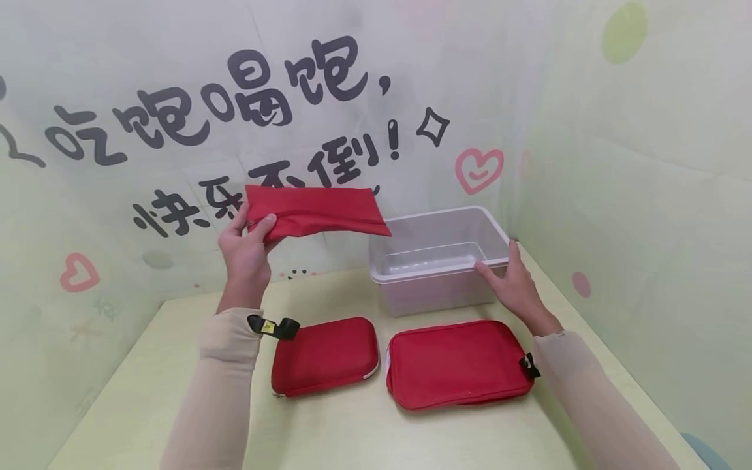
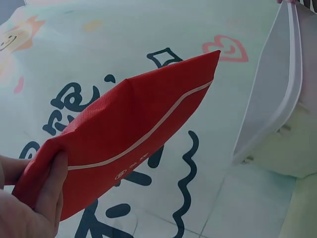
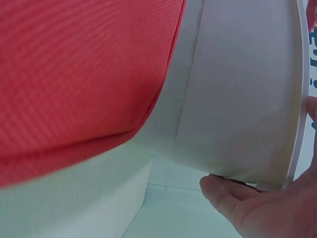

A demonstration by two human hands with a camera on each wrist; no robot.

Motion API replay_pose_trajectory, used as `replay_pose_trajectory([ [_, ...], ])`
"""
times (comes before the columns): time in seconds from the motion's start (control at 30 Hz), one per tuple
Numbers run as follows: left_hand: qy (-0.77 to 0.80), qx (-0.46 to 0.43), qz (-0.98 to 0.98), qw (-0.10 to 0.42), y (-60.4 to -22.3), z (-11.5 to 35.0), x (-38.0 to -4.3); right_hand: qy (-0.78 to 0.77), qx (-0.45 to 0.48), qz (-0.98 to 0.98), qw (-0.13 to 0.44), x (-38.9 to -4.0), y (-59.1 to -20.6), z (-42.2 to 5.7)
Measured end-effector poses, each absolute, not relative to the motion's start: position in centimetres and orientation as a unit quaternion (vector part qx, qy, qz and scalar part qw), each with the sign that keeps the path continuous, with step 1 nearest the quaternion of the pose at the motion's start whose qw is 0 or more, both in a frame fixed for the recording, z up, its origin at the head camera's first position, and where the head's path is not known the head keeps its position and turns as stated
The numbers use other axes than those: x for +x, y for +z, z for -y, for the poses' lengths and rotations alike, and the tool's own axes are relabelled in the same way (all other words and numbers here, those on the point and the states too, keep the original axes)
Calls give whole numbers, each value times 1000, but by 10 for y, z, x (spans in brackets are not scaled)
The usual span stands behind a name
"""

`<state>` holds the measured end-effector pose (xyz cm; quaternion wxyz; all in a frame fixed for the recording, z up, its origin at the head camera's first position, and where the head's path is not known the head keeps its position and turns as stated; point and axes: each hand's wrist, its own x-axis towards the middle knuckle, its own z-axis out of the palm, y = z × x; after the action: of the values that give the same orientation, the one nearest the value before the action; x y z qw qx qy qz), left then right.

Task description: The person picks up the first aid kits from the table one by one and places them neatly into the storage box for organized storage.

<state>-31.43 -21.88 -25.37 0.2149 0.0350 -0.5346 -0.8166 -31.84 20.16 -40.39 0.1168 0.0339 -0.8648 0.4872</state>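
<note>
My left hand [image 1: 244,260] pinches one end of a flat red fabric pouch [image 1: 320,210] and holds it up in front of the wall, left of the bin. A white stripe and small white print show on the pouch's side in the left wrist view. At its front right corner, a white plastic bin [image 1: 437,295] is gripped by my right hand [image 1: 519,287], thumb over the rim and fingers at the outer side. The bin stands upright on the table, and the part of its inside that shows holds nothing.
Two red zipped cases lie on the table [image 1: 317,431] before the bin: a smaller stiff case [image 1: 329,356] on the left and a larger soft case [image 1: 461,365] on the right, close to my right wrist. A printed wall covering [image 1: 329,140] rises behind.
</note>
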Motion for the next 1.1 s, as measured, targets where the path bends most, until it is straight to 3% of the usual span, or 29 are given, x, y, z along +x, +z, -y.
replay_pose_trajectory([
  [1.1, -812, 18, 565, 148, -285, 111, -341, 496, 38, 858, 129, -317, -409, -200],
])
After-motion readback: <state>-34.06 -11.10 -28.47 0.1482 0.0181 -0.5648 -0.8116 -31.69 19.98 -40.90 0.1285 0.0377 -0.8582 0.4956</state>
